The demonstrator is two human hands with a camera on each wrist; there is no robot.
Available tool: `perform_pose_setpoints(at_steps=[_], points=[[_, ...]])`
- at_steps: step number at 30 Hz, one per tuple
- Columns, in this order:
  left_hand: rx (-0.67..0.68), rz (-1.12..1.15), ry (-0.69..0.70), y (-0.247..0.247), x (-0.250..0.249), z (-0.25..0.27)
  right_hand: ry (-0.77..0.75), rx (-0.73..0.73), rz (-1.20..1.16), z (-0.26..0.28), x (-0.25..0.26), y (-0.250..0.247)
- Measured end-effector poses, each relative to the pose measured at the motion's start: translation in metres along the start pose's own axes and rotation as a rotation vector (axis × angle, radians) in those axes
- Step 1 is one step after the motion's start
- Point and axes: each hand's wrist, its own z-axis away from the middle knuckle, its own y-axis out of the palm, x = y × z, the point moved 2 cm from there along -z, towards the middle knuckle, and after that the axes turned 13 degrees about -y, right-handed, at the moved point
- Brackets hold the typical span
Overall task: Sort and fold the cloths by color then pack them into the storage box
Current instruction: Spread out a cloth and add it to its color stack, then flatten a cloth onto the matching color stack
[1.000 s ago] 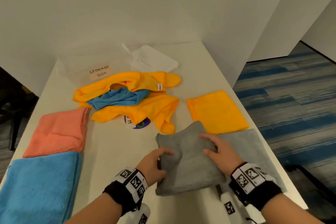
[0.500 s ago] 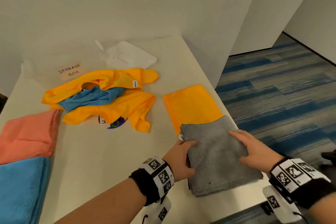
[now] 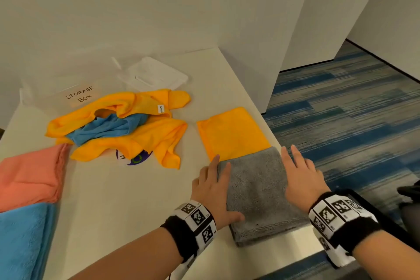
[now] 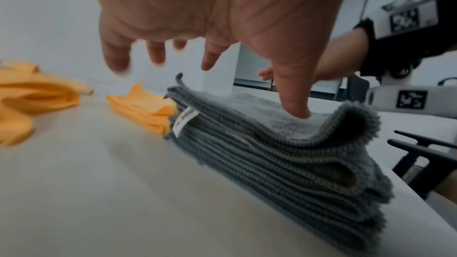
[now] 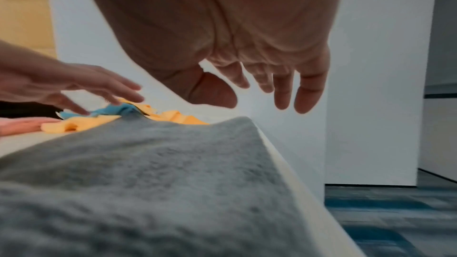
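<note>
A stack of folded grey cloths (image 3: 259, 186) lies at the table's near right corner, seen edge-on in the left wrist view (image 4: 277, 151) and from above in the right wrist view (image 5: 148, 173). My left hand (image 3: 213, 186) lies flat along its left side, thumb (image 4: 294, 103) pressing the top layer. My right hand (image 3: 300, 173) is flat at its right side, fingers straight. Beyond it lies a folded yellow cloth (image 3: 231, 132). A heap of yellow cloths (image 3: 127, 125) with a blue one (image 3: 106, 127) inside sits before the clear storage box (image 3: 45, 93).
Folded pink cloth (image 3: 29, 177) and folded blue cloth (image 3: 22, 238) lie at the table's left. The box's clear lid (image 3: 156, 73) rests at the back. The table's right edge (image 3: 270, 129) drops to carpeted floor; a dark chair (image 4: 420, 155) stands beside it.
The folded grey cloth slid right onto the grey one at the right edge. Both hands went from holding it to lying flat along the stack's sides.
</note>
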Motion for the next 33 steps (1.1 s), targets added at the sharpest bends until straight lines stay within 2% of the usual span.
perform_pose_setpoints(at_steps=[3, 5, 8, 16, 24, 27, 29, 33], points=[[0.0, -0.112, 0.114, 0.002, -0.012, -0.002, -0.107, 0.036, -0.031, 0.0, 0.019, 0.006], [0.089, -0.195, 0.145, 0.013, -0.015, -0.007, -0.131, 0.131, -0.032, -0.001, 0.026, 0.021], [0.229, -0.241, 0.107, 0.028, -0.008, -0.015, -0.086, 0.211, -0.018, -0.005, 0.025, 0.045], [0.301, -0.173, 0.108, 0.036, 0.005, -0.019, 0.011, 0.162, -0.091, -0.015, 0.024, 0.059], [0.344, -0.147, 0.163, 0.033, 0.016, -0.02, 0.034, 0.191, -0.135, -0.021, 0.018, 0.057], [0.343, -0.13, 0.202, 0.024, 0.035, -0.022, 0.065, 0.208, -0.171, -0.022, 0.017, 0.053], [0.316, -0.102, 0.175, 0.019, 0.057, -0.025, 0.116, 0.206, -0.22, -0.024, 0.013, 0.048], [0.206, -0.112, -0.018, 0.003, 0.121, -0.031, 0.245, 0.126, -0.286, -0.031, 0.008, 0.028]])
